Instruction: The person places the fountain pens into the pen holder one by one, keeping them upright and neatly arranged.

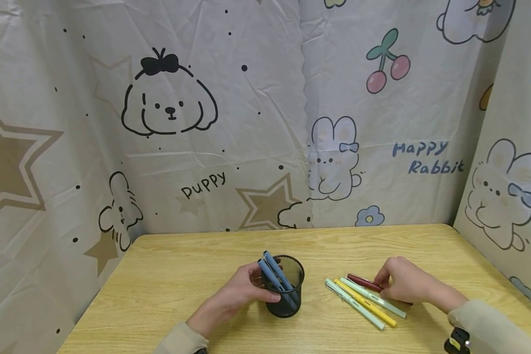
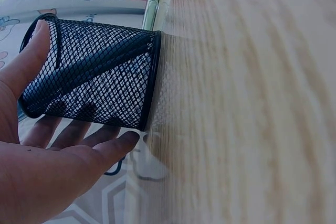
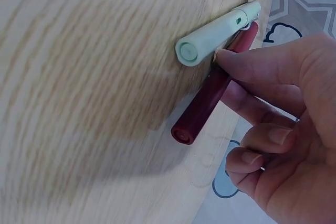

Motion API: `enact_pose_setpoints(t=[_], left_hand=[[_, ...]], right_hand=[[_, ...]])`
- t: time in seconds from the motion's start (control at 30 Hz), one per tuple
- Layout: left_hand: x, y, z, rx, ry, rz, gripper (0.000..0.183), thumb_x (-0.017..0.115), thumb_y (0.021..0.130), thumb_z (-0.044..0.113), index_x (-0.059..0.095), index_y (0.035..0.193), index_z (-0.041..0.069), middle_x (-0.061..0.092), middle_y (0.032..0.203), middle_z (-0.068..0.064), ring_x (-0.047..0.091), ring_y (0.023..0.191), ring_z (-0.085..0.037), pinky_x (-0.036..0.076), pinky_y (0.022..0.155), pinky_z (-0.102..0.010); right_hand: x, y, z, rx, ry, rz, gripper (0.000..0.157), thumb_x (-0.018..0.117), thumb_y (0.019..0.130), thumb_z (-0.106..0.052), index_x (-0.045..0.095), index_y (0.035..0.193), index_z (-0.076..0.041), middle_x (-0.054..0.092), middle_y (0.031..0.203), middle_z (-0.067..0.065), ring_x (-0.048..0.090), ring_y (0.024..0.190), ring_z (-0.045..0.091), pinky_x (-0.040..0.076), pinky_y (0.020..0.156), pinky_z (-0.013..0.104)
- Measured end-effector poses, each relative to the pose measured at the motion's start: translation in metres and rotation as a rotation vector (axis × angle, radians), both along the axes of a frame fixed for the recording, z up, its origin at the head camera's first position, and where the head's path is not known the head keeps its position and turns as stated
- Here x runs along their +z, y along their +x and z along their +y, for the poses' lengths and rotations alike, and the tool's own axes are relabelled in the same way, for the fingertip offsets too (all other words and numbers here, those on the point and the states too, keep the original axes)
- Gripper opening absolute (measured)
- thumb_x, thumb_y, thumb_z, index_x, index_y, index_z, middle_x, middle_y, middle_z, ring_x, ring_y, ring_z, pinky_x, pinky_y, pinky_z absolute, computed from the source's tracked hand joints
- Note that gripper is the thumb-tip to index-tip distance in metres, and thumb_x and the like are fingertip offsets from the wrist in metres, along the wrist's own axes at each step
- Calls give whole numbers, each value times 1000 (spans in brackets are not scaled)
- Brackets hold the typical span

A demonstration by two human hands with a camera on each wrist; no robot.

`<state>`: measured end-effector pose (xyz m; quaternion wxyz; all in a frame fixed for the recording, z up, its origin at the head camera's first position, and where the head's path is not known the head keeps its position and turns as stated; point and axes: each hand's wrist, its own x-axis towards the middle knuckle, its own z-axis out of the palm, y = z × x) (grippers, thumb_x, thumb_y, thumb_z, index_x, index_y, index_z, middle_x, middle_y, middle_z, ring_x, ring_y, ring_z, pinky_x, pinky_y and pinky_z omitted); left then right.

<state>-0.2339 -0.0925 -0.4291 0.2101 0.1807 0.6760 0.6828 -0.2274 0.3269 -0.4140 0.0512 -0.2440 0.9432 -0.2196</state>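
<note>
My left hand (image 1: 241, 287) holds a black mesh pen cup (image 2: 105, 72) round its side, thumb on one side and fingers on the other. The cup stands on the table, with blue pens (image 1: 272, 273) leaning in it and their ends above the rim. To the right, my right hand (image 1: 404, 280) pinches a dark red pen (image 3: 202, 108) between thumb and fingers, the other fingers curled in. Close beside that pen lie a light green pen (image 3: 218, 35), a yellow pen (image 1: 368, 304) and another light green pen (image 1: 354, 304), roughly side by side.
The wooden table (image 1: 194, 260) has its far edge against a hanging printed cloth (image 1: 256, 123). More cloth (image 1: 504, 196) hangs along the right side, and it also covers the left. The loose pens lie between the cup and my right hand.
</note>
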Motion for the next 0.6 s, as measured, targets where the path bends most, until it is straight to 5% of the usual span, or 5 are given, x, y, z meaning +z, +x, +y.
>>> enact_pose_setpoints(t=[0.6], left_hand=[[3,2,0,9,-18,5,69,88,81,-4,60,144,0,70,127,-9,65,120,-26,52,105,-39]], right_hand=[[-4,2,-3,-36,-30,-7,15,81,75,1,81,83,-12,60,70,-10,48,64,6,37,56,23]])
